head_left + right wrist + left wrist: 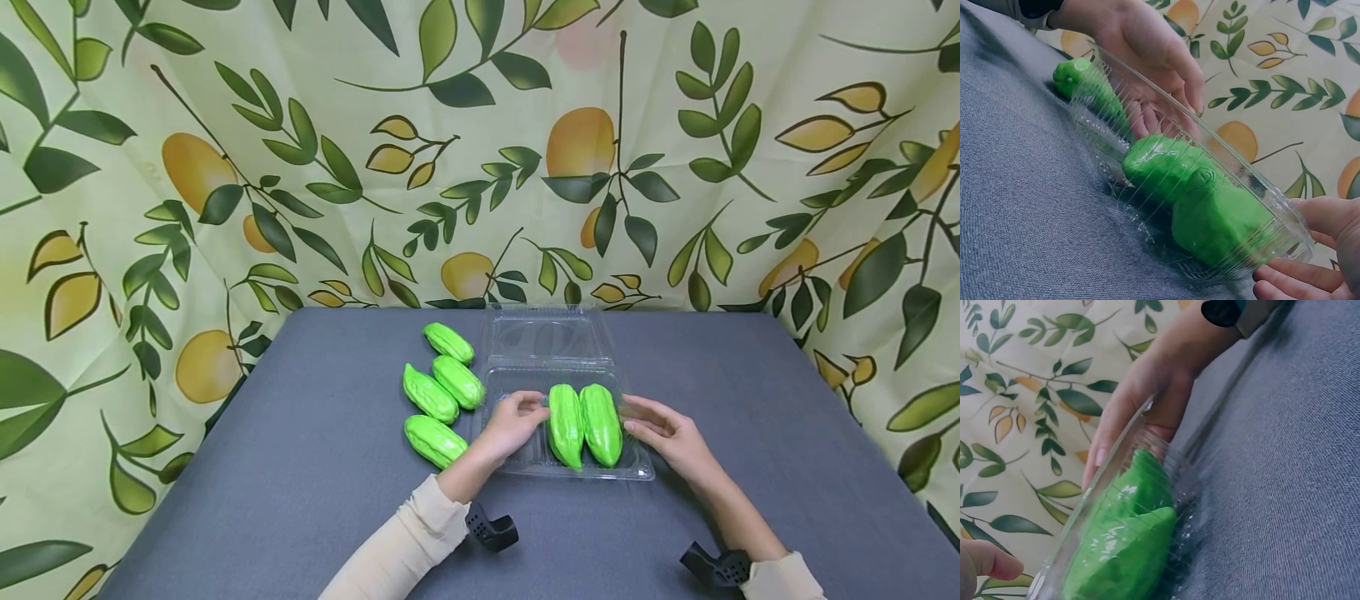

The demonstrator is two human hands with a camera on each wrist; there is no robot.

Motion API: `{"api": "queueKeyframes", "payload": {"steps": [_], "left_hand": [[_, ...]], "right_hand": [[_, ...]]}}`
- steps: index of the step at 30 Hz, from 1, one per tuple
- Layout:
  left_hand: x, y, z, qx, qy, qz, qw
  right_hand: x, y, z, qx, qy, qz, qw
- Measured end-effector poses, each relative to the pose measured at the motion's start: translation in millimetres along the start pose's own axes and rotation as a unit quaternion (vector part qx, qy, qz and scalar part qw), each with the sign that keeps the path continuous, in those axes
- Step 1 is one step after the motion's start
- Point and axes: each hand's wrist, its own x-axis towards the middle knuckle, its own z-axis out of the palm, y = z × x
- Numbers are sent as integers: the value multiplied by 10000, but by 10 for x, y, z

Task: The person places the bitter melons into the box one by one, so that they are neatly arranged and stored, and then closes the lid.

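Two bright green bitter melons [582,425] lie side by side, lengthwise, in the base of a clear plastic clamshell box [517,475]. My left hand [517,425] hovers over the box's left half, fingers loosely bent, fingertips right at the left melon's side. In the right wrist view the left hand [1147,53] shows behind the clear wall with nothing gripped. At the box's right edge, my right hand [671,437] has its fingers extended towards the wall beside the right melon. The right wrist view shows its fingers [1300,278] fairly straight along the outer wall.
Several more green bitter melons [431,393] lie loose on the grey table [322,467] left of the box. The box's transparent lid [551,337] is folded back towards the leaf-patterned curtain [465,208], which hangs behind the table.
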Motion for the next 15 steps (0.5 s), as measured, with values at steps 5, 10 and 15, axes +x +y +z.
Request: {"api": "queueKeyframes", "payload": {"steps": [5, 10, 15], "left_hand": [[-87, 12, -87, 197, 60, 320, 9993], [-175, -11, -177, 189, -24, 669, 9976], [-267, -30, -264, -84, -157, 912, 9957]], "right_hand": [[3, -2, -3, -15, -27, 85, 10000], [1, -6, 0, -68, -39, 172, 9998], [4, -6, 2, -32, -49, 156, 9999]]}}
